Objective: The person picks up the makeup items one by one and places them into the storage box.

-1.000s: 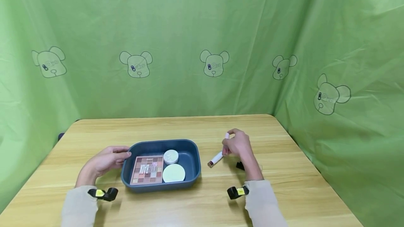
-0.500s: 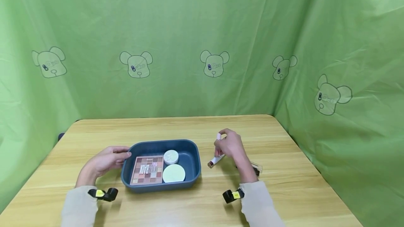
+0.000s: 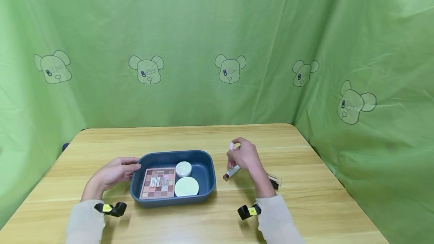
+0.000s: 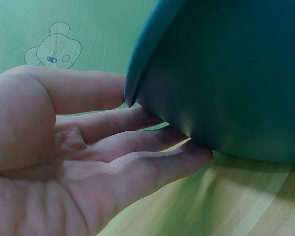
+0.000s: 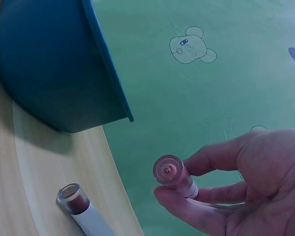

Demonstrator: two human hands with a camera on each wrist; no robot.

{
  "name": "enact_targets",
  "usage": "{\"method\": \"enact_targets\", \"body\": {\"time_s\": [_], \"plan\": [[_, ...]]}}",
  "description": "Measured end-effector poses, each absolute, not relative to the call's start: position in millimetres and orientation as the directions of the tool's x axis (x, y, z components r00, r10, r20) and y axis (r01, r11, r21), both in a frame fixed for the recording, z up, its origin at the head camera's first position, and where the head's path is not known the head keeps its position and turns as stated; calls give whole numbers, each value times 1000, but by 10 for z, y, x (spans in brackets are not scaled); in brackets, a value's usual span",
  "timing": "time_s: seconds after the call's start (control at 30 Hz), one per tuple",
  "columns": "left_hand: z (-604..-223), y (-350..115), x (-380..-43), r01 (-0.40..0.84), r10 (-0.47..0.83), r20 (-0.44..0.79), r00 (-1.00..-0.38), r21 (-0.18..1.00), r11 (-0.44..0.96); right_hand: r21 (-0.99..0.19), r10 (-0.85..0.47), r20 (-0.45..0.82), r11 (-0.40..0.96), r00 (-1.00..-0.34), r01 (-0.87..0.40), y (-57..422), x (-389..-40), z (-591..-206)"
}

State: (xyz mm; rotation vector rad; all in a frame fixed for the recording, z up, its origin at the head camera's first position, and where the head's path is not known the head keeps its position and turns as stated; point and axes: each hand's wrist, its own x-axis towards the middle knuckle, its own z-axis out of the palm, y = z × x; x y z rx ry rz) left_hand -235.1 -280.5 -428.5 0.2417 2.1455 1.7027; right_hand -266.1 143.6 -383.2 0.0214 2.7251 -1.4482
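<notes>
My left hand (image 3: 116, 172) rests at the left end of a dark blue plastic bin (image 3: 207, 176). In the left wrist view its thumb touches the rim and the nearly straight fingers lie against the outer wall (image 4: 226, 108). To the right of the bin, my right hand (image 3: 245, 156) pinches a lip gloss tube (image 5: 174, 174) between thumb and fingers. That tube has a white upper part and a clear pinkish end, marked 01, pointing down in the head view. Just below it a second white tube (image 3: 231, 173) with a dark red end lies on the table.
Inside the bin are an eyeshadow palette (image 3: 158, 183), a small white round jar (image 3: 183, 168) and a larger pale round case (image 3: 187, 186). A black and clear item (image 3: 274, 181) lies beside the right forearm, partly hidden. Green curtains (image 3: 190, 97) stand behind the wooden table (image 3: 169, 221).
My right hand has moved left toward the bin with the lip gloss tube, uncovering more of the black and clear item. My left hand and the bin stay put.
</notes>
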Motion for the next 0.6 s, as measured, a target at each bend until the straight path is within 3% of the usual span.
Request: {"method": "enact_targets", "body": {"time_s": [0.6], "plan": [[-4293, -2816, -2358, -91, 387, -183, -904, 965, 244, -841, -29, -35, 540, -999, 14, 1333, -2587, -3726]]}}
